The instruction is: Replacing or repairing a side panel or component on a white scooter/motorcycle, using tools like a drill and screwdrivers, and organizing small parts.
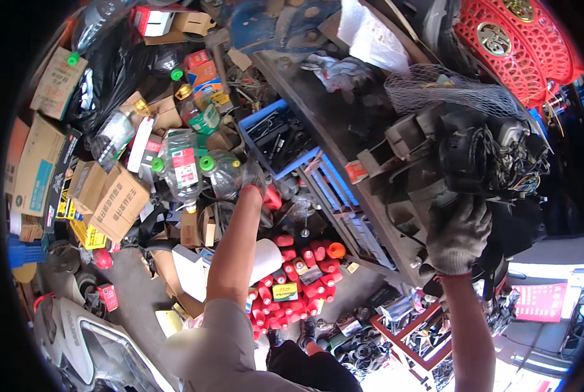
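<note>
My left hand (pixel 253 174), in a grey work glove, reaches out beside a clear plastic bottle (pixel 223 175) with a green cap. Its fingers are dark and too small to read, so I cannot tell whether it holds anything. A blue crate (pixel 280 171) with dark tools in it lies just right of that hand. On the right, my right hand (pixel 459 238) wears a grey knit glove over the near side of the workbench (pixel 334 140). Its fingers curl down among dark greasy parts (pixel 429 196), and whatever they grip is hidden. A black machine part with wires (pixel 471 157) sits beyond it.
Red bottles (pixel 292 284) crowd the floor below my left arm. Cardboard boxes (pixel 119 202) and more plastic bottles pile up at left. A red lattice basket (pixel 514 46) and wire mesh (pixel 452 88) lie at far right. A silver-grey vehicle panel (pixel 76 333) stands lower left.
</note>
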A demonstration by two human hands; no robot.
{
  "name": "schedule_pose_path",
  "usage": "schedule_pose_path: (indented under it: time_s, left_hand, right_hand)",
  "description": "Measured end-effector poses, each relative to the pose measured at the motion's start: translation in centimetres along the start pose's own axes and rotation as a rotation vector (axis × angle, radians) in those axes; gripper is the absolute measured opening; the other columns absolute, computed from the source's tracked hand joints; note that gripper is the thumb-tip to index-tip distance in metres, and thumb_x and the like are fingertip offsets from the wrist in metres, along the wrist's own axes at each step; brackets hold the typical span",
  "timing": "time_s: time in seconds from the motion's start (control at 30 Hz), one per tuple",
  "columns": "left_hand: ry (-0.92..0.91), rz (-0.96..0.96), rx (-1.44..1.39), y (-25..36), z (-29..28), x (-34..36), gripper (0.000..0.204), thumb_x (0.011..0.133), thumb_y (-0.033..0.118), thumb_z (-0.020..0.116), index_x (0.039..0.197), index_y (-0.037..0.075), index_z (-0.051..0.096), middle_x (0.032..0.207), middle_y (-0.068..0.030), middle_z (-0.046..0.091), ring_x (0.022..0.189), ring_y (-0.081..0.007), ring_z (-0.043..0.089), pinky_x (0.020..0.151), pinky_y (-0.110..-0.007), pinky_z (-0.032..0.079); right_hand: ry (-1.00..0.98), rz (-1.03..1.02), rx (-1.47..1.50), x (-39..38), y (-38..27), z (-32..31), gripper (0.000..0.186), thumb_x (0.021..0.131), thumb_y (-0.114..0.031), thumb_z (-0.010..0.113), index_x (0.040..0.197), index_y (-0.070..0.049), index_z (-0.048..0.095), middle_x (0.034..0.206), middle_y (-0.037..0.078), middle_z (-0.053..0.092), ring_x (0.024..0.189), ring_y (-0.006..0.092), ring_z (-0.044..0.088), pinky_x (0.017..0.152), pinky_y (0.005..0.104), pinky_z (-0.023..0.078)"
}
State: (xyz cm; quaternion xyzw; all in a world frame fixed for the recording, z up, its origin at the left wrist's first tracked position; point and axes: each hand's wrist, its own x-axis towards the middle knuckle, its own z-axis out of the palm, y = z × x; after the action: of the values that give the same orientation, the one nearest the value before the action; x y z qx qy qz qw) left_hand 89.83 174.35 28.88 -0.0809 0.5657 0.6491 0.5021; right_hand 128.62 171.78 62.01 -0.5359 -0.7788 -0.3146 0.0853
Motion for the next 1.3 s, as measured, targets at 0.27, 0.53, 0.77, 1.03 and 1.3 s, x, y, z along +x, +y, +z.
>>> schedule_pose_path:
  time_s: [0.27,0.53,0.77,1.03,1.3]
  left_hand:
    - [0.007,0.07,0.492,2.6,-3.1,-2.7,0.057,0.092,0.06,0.047,0.122,0.014,0.058,0.087,-0.012,0.064,0.079,-0.0271,0.064,0.062,-0.04,0.049]
    - [0.092,0.873,0.886,4.9,-2.6,-8.3,0.029,0.095,0.023,0.052,0.112,0.002,0.063,0.106,-0.0161,0.068,0.099,-0.0334,0.064,0.087,-0.04,0.049]
    - [-0.05,0.841,0.595,1.9,-1.9,-5.5,0.018,0.09,0.011,0.057,0.104,0.007,0.066,0.078,-0.01,0.066,0.065,-0.0207,0.064,0.059,-0.035,0.049]
    - [-0.016,0.865,0.628,3.2,-2.1,-7.1,0.017,0.094,0.015,0.056,0.104,0.006,0.065,0.074,-0.0094,0.064,0.059,-0.0182,0.06,0.054,-0.033,0.047]
    - [-0.039,0.707,0.708,4.1,-1.8,-7.8,0.017,0.095,0.011,0.056,0.106,0.001,0.064,0.078,-0.007,0.064,0.064,-0.0136,0.061,0.057,-0.03,0.048]
  right_hand:
    - [-0.005,-0.023,0.038,0.3,-0.6,-0.7,0.069,0.086,-0.039,0.062,0.136,0.002,0.038,0.129,0.024,0.047,0.116,0.0425,0.047,0.098,0.052,0.038]
    - [0.019,-0.029,-0.003,0.2,-0.4,-0.5,0.067,0.087,-0.042,0.059,0.135,0.002,0.039,0.13,0.023,0.048,0.115,0.0418,0.048,0.097,0.052,0.039]
    - [0.004,-0.018,0.017,0.1,-0.1,-0.4,0.066,0.087,-0.042,0.06,0.133,0.001,0.041,0.128,0.023,0.048,0.112,0.0428,0.049,0.094,0.0534,0.04]
    - [0.007,-0.015,0.038,0.2,-0.4,-0.6,0.067,0.086,-0.042,0.061,0.133,0.001,0.041,0.128,0.023,0.048,0.111,0.0441,0.048,0.093,0.0538,0.04]
    - [0.01,-0.019,0.028,0.1,-0.2,-0.5,0.067,0.088,-0.043,0.059,0.133,0.002,0.041,0.128,0.024,0.048,0.111,0.0439,0.048,0.093,0.0537,0.041]
